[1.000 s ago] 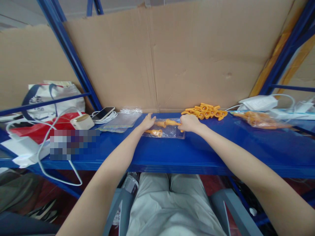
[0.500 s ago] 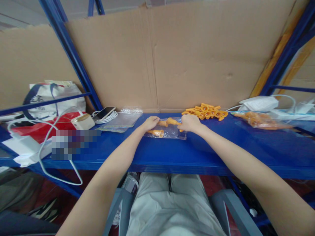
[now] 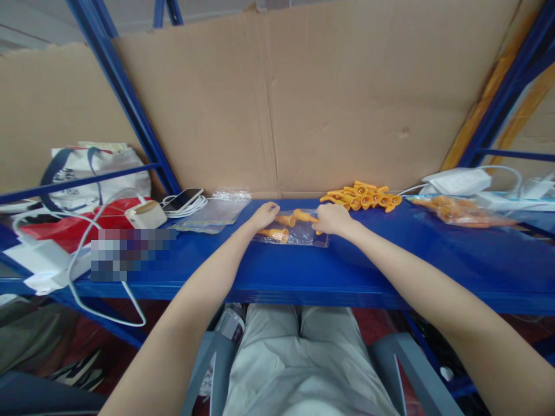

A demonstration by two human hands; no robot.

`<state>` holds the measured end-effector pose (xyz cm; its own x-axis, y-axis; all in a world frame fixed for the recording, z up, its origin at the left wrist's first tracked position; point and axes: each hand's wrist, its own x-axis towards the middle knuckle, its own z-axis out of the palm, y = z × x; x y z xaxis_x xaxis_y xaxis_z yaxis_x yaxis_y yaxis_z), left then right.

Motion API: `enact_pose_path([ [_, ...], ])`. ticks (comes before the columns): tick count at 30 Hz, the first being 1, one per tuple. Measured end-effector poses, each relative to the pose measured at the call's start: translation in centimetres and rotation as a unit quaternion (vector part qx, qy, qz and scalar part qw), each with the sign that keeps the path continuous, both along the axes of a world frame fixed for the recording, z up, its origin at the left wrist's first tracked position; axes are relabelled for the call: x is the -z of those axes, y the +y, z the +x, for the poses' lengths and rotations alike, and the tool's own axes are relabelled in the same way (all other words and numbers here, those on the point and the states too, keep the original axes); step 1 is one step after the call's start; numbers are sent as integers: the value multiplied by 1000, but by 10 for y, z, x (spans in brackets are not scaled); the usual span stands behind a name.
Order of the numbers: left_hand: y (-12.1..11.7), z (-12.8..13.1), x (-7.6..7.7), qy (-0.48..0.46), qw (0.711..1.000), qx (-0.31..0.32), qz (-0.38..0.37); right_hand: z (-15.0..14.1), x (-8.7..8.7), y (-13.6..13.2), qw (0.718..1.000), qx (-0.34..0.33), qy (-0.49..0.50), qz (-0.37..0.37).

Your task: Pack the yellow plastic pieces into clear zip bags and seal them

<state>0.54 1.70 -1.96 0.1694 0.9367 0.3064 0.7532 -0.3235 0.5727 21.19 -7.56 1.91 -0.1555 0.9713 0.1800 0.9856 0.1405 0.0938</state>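
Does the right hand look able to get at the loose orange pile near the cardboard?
Probably yes: the orange pile lies close beside the right hand, with nothing visible blocking the way, though that hand is at the clear bag.

Both arms are bare and extended toward twelve o'clock. Left arm point(image 3: 191, 300): angled toward one o'clock; left hand point(image 3: 264, 215) back upward, fingers bent toward two o'clock, grip not discernible. Right arm point(image 3: 416, 289): angled toward ten o'clock; right hand point(image 3: 335, 219) curled into a fist. Hands near level, apart.

Cardboard backing point(image 3: 347, 86), blue metal shelf point(image 3: 303, 271) — reddish floor point(image 3: 377, 325)
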Motion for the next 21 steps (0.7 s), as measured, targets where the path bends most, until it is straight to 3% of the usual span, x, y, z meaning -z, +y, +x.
enact_pose_path([
  [15, -10, 6, -6, -186, 981, -32, -38, -3, 22, 11, 998, -17, 55, 37],
  [18, -10, 7, -5, -195, 979, -40, -38, -2, 25, 14, 989, -29, 137, 50],
  [21, -10, 8, -4, -196, 979, -43, -31, -2, 29, 19, 959, -36, 278, 51],
])
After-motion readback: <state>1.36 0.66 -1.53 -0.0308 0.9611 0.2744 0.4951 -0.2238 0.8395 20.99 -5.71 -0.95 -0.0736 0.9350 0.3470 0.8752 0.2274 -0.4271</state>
